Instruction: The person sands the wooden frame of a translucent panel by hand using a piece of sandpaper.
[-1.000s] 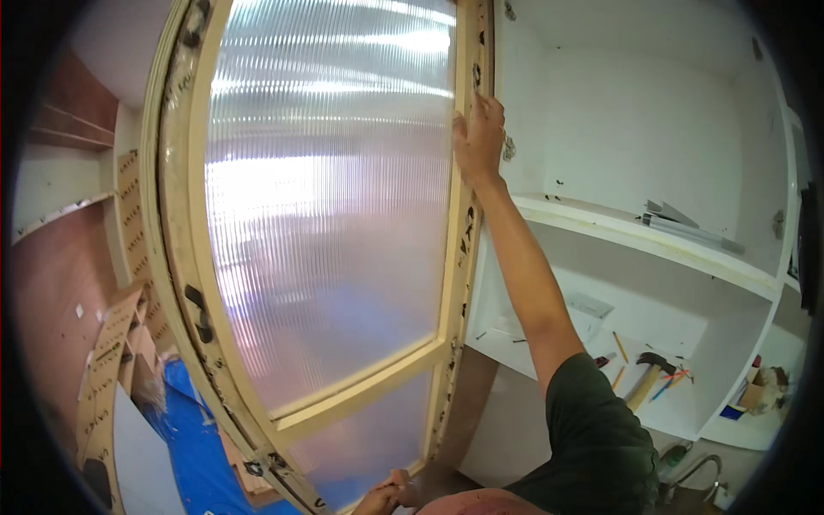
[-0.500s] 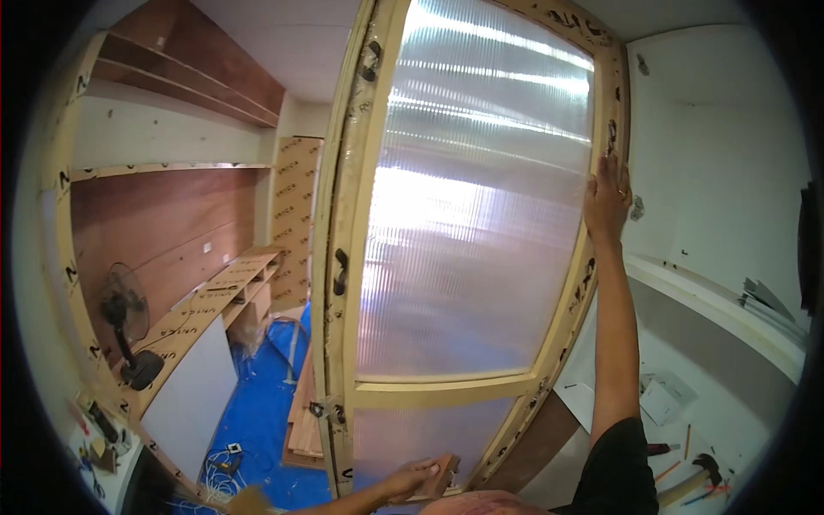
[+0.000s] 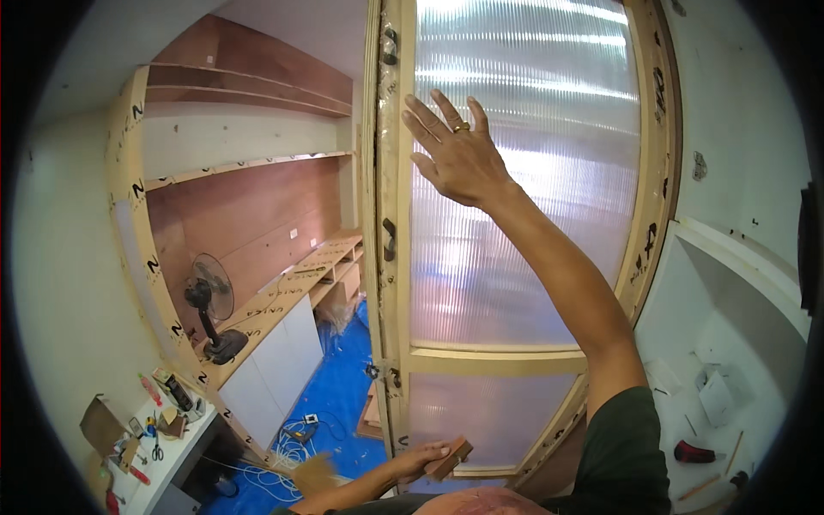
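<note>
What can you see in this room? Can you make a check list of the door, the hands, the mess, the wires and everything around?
Surface: blue floor sheet, partly covered.
Job's things: tall wooden door frame with ribbed see-through panel; small wood block.
Clutter: tools on white bench; red-handled tool on the right.
Hands: right hand raised flat at the panel, fingers spread; left hand holds the block.
Cables: white wires coiled on the floor.
Surroundings: standing fan, plywood shelves, white wall.

A black fan [image 3: 209,300] is seen on the wooden counter [image 3: 283,296]. Blue sheeting [image 3: 335,395] is spread on the floor. Tools [image 3: 150,429] are scattered on a white table [image 3: 176,455].
</note>
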{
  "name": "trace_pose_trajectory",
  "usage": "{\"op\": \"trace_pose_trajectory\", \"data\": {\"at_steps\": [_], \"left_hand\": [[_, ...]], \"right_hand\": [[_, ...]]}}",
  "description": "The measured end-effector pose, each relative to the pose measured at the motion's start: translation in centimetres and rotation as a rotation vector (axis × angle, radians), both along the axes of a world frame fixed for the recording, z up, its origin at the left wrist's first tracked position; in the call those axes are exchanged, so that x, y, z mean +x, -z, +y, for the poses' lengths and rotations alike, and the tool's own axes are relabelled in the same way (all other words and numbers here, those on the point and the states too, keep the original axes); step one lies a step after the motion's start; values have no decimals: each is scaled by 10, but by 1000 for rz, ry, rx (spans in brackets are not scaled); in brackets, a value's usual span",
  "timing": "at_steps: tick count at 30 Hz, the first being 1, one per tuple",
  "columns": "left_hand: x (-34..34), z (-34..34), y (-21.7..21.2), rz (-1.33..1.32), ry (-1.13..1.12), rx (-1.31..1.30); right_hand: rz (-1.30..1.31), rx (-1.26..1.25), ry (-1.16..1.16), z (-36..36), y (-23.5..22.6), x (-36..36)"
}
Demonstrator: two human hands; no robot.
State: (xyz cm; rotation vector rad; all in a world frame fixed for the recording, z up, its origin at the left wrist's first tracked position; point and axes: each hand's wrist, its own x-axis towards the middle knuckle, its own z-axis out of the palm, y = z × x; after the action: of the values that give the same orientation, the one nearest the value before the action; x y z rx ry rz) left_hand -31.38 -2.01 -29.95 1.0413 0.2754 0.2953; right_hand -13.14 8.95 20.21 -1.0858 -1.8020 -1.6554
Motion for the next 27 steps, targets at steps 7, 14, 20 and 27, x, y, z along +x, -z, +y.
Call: {"op": "trace_pose_trajectory", "data": {"at_steps": [7, 14, 20, 27], "left_hand": [[-22, 7, -15, 87, -115, 40], [-45, 5, -31, 114, -210, 126], [-63, -6, -44, 30, -321, 73], [-99, 40, 9, 9, -360, 199]], "right_hand": [[19, 126, 63, 3, -50, -8], [104, 166, 98, 11, -146, -27], [138, 265, 58, 24, -210, -22], [179, 354, 87, 41, -255, -34]]}}
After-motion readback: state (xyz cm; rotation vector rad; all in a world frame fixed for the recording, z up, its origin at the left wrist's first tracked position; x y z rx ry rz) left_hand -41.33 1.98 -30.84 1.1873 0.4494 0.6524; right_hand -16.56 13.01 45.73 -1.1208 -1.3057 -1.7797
